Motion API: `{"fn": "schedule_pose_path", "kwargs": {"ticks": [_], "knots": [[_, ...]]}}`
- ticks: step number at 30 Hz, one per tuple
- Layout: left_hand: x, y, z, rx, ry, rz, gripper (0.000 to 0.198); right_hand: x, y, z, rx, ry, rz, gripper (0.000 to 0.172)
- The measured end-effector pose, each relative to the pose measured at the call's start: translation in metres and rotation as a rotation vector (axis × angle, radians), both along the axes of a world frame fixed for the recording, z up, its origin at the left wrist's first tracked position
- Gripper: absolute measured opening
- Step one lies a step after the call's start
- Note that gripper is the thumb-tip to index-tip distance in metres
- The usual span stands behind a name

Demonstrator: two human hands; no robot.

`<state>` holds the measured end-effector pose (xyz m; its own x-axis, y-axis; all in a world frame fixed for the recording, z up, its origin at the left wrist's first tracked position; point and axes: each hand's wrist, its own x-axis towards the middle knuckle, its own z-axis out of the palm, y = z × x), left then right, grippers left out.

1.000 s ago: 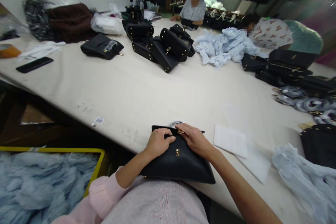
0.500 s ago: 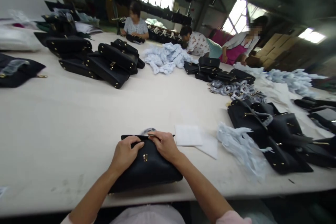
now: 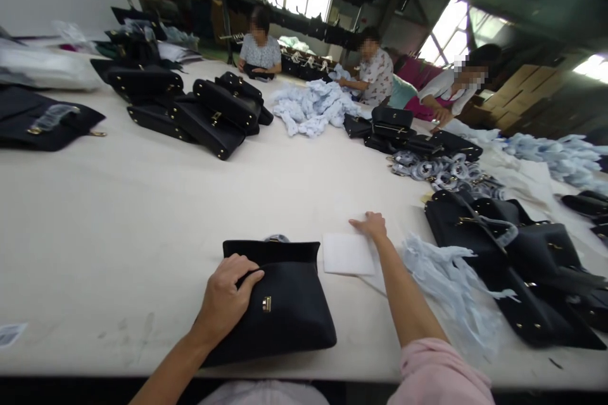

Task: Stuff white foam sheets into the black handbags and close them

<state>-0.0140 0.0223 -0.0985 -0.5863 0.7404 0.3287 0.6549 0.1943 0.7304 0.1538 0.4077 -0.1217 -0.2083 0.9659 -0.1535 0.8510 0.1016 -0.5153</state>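
Note:
A black handbag (image 3: 294,310) with a small gold clasp lies in front of me near the table's front edge, its flap folded back at the far side. My left hand (image 3: 232,288) grips the bag's upper left edge, thumb on the front and fingers curled over the opening. Out to the right, my right hand (image 3: 373,225) is stretched past the far corner of a stack of white foam-like sheets (image 3: 348,254). Its fingers are apart with nothing visible in them; whether it touches the sheets I cannot tell. Part of a wrapped ring-shaped handle (image 3: 277,238) shows behind the flap.
Crumpled pale blue tissue (image 3: 446,278) and a pile of black bags (image 3: 503,253) lie to the right. Plastic-wrapped handles (image 3: 441,171) are heaped beyond. More black bags (image 3: 209,114) sit at the far left, near a blue tissue heap (image 3: 316,107). Several co-workers sit or stand across the table.
My right hand has let go of the bag's edge and moved right to the white sheets. The flap now stands more open. My left hand stays on the bag.

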Motion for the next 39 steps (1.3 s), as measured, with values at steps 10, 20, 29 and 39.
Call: {"fn": "schedule_pose_path", "kwargs": {"ticks": [10,20,29,39], "knots": [[-0.006,0.002,-0.005,-0.056,-0.1,0.005,0.022,-0.008,-0.01,0.032,0.013,0.436,0.015,0.033],[0.024,-0.004,0.026,0.137,-0.145,0.037,0.039,0.015,-0.186,0.132,-0.349,1.194,0.275,0.025],[0.045,-0.049,0.069,-0.032,-0.856,-0.163,0.033,0.022,-0.294,0.084,-0.609,1.183,0.149,0.041],[0.01,-0.075,0.054,-0.41,-0.583,-0.121,0.018,0.067,-0.316,0.045,-0.076,0.564,0.097,0.075]]}}
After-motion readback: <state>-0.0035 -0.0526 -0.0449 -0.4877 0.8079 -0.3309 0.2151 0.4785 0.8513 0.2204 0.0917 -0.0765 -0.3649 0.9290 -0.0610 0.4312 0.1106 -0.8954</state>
